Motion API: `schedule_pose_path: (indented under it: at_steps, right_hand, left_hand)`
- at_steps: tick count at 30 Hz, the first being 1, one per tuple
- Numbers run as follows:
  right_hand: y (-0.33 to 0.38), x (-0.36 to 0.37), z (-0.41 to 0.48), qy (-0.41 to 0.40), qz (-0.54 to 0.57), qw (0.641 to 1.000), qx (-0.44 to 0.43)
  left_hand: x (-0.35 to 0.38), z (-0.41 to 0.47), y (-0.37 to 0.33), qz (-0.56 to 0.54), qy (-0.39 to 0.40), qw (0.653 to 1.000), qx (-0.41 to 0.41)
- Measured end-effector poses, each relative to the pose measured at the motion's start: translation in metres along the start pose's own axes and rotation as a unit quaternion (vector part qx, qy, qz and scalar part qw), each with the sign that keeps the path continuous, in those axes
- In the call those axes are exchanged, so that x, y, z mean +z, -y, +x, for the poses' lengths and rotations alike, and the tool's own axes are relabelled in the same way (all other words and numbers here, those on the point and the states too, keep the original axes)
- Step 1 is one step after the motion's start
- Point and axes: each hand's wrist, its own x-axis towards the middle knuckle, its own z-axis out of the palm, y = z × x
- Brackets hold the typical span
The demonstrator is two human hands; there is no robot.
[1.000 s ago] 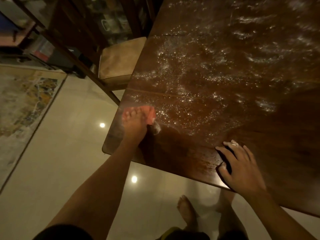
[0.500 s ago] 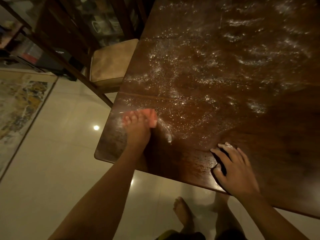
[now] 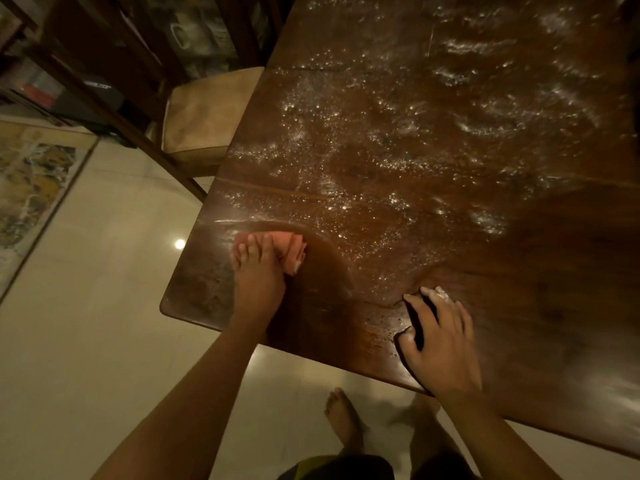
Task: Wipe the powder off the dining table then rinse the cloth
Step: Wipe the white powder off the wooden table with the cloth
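Pressing the cloth [image 3: 292, 249] onto the dining table [image 3: 554, 271], the left hand [image 3: 258, 271] has its fingers extended over it. Powder [image 3: 398, 150] lies at 12 to 2 o'clock from the cloth. The right hand [image 3: 443, 344] rests spread, empty.

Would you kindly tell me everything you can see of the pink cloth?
The cloth is pinkish soft fabric, bunched into folds, lying on the dining table near its left corner. The left hand presses on it, fingers across its left part; its folded end shows to their right. Powder lies just beyond it.
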Motion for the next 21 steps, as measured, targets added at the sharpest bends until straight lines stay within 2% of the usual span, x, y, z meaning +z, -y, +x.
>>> schedule_pose_path:
  at_steps: [2, 5, 9, 11, 13, 15, 18, 20, 21]
  right_hand:
    - [0.001, 0.0, 0.0, 0.002, 0.011, 1.0, 0.019]
    - [-0.007, -0.006, 0.006, -0.001, 0.065, 0.996, 0.069]
    - [-0.044, -0.023, 0.026, 0.014, 0.051, 0.998, 0.037]
    - [-0.075, -0.038, 0.043, 0.014, 0.038, 0.999, 0.037]
    - [-0.108, -0.054, 0.061, 0.026, 0.015, 0.999, 0.02]
    - [-0.135, -0.066, 0.074, 0.043, -0.016, 0.999, -0.027]
    - [-0.16, -0.073, 0.084, 0.06, -0.053, 0.992, -0.096]
    - [-0.168, -0.073, 0.085, 0.057, -0.057, 0.99, -0.114]
    - [-0.17, -0.072, 0.084, 0.05, -0.054, 0.991, -0.116]
  left_hand:
    - [0.005, -0.001, -0.034, 0.008, 0.008, 1.0, -0.004]
    - [0.017, -0.03, -0.084, 0.013, 0.022, 0.997, 0.07]
    - [0.031, -0.104, -0.121, 0.002, 0.057, 0.978, 0.202]
    - [0.037, -0.124, -0.123, 0.01, 0.071, 0.974, 0.215]
    - [0.033, -0.108, -0.124, 0.008, 0.062, 0.985, 0.159]
    - [0.028, -0.074, -0.13, -0.009, 0.048, 0.997, 0.06]
    - [0.02, -0.02, -0.158, -0.042, 0.024, 0.996, -0.08]
    - [0.02, -0.008, -0.188, -0.047, 0.027, 0.993, -0.101]
    - [0.022, -0.012, -0.205, -0.041, 0.038, 0.995, -0.08]
